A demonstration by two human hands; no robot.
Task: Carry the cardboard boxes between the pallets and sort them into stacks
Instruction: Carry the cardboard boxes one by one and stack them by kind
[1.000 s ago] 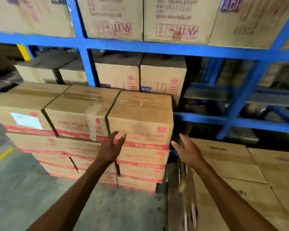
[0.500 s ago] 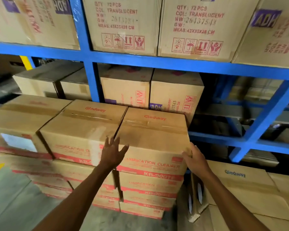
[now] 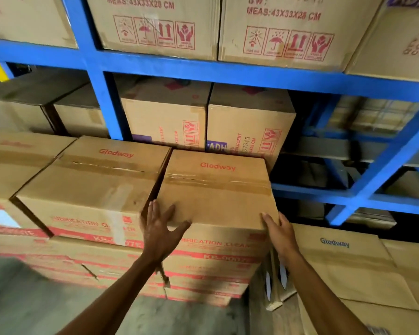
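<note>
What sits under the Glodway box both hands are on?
Under the top box is a stack of similar red-banded boxes, several layers showing. The stack's base and any pallet are out of sight.
</note>
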